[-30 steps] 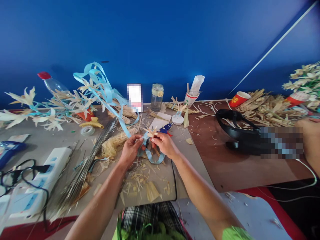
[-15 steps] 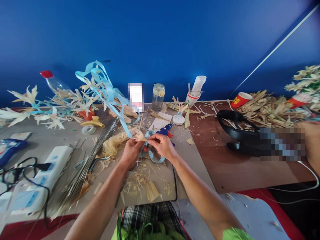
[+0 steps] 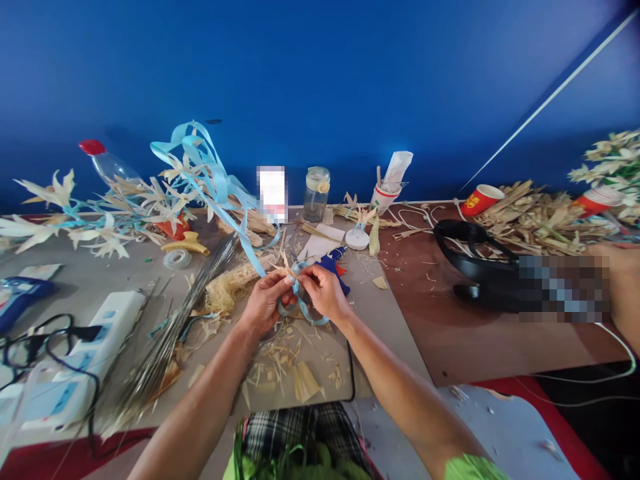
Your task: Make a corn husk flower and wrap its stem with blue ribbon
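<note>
Worktop [image 3: 393,347]: grey beneath and to the left of the clear bottle [image 3: 316,199], reddish-brown farther to its right. Right of bottle: white cup [image 3: 383,198]; beyond, red paper cup [image 3: 483,199], with dry husk heap [image 3: 523,217]. Right and forward of bottle: round white disc [image 3: 357,240], near; black strapped object [image 3: 487,293], well apart. Forward: white paper [image 3: 315,244], near; husk scraps [image 3: 306,382], well forward. Left and forward: tape roll [image 3: 177,259], wire bundle [image 3: 167,337], white power strip [image 3: 107,333].
</note>
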### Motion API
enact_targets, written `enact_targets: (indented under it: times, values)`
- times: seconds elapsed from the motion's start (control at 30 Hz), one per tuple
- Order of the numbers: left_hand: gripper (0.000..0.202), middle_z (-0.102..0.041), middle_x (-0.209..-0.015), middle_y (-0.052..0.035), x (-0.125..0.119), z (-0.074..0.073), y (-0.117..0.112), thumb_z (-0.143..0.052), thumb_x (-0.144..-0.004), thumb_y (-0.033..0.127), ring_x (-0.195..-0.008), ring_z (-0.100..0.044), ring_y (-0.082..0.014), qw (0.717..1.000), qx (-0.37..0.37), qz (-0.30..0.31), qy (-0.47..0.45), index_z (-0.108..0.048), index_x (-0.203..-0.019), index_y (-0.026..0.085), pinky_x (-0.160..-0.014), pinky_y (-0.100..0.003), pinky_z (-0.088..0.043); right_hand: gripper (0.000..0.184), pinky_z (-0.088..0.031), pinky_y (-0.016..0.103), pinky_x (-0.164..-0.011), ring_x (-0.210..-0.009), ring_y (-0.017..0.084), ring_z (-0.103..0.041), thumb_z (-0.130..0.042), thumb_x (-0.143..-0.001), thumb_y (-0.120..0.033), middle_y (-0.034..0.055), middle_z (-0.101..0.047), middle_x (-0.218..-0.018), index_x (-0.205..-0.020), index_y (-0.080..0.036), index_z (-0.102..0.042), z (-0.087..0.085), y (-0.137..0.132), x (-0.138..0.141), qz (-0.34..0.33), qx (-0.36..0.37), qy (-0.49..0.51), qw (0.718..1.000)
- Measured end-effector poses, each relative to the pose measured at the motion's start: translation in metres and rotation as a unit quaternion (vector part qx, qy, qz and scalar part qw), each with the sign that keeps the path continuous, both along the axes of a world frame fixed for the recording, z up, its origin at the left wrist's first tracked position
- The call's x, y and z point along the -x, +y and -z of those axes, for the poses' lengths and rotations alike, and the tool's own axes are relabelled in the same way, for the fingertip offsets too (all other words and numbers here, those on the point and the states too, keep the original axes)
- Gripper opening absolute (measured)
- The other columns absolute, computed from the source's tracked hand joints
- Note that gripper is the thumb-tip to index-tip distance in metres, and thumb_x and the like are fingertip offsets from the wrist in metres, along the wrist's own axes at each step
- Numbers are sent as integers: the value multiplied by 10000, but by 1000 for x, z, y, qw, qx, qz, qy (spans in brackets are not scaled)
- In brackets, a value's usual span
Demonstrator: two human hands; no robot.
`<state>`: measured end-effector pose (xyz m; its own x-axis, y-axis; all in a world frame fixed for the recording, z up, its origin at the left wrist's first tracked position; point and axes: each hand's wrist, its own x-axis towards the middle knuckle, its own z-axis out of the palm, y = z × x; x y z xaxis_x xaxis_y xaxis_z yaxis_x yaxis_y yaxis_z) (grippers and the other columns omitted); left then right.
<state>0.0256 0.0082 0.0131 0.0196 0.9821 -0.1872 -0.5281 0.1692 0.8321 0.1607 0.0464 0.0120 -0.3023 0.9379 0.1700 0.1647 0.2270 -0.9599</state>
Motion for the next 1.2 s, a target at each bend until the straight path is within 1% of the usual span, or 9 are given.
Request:
enact_targets:
  times: [0.13,0.33,0.47,0.6,0.83,0.93,1.07,1.13,1.2]
  values:
    - [227,-454,-462,68,-3,1,0,-751,-642,287,-403,-391,-39,1000,-4,-21,6,-596,-710,137,-449,-186,-355,170,-419,226,-573,-604,127,-541,-527,-813,-310,11,-619,-677,-742,-171,-596,2,-1,1,-1,-2,-15,1000]
    - [260,-489,-501,60,-6,6,2,-755,-632,314,-447,-451,-58,997,-5,-53,62,-576,-712,143,-478,-193,-358,138,-422,245,-582,-607,144,-558,-520,-823,-287,26,-638,-693,-738,-198,-583,5,-3,4,23,-24,-45,998]
    - [259,-477,-478,62,-7,9,3,-747,-636,313,-434,-443,-57,994,10,-76,76,-555,-667,142,-473,-192,-345,136,-423,252,-591,-623,152,-563,-506,-823,-266,36,-642,-705,-728,-202,-579,5,-5,6,34,-44,-71,996]
    - [247,-460,-450,64,-6,11,4,-728,-659,308,-425,-440,-60,994,17,-76,79,-547,-650,140,-467,-196,-335,156,-413,253,-589,-614,149,-554,-503,-826,-275,34,-627,-688,-707,-198,-569,4,-5,5,39,-50,-74,995]
    - [238,-464,-455,65,-4,11,4,-734,-651,294,-424,-440,-62,993,13,-82,89,-557,-679,138,-452,-194,-321,171,-402,247,-567,-588,137,-537,-515,-818,-314,19,-613,-672,-710,-193,-566,6,-4,5,29,-28,-52,998]
    - [256,-441,-456,72,-3,9,4,-742,-643,303,-412,-398,-48,993,17,-81,85,-545,-667,140,-440,-189,-307,169,-397,236,-545,-572,124,-515,-542,-795,-343,8,-595,-669,-733,-187,-567,6,-4,5,22,8,-14,1000]
    - [282,-389,-448,80,2,3,4,-751,-634,294,-407,-343,-33,995,18,-78,60,-515,-618,142,-437,-189,-302,228,-368,217,-477,-501,88,-450,-580,-753,-388,-15,-554,-678,-834,-175,-562,0,1,0,36,81,97,991]
    - [301,-361,-446,83,6,-1,4,-753,-632,283,-409,-327,-31,997,15,-71,35,-488,-589,147,-440,-189,-308,249,-354,213,-467,-477,78,-428,-576,-754,-395,-30,-523,-649,-870,-175,-564,-3,7,-7,49,85,124,987]
    - [322,-350,-463,85,10,-4,3,-754,-632,270,-414,-310,-26,998,5,-67,5,-460,-579,152,-440,-187,-310,259,-360,213,-480,-483,81,-430,-557,-763,-405,-38,-501,-624,-887,-177,-564,-3,17,-16,85,68,125,986]
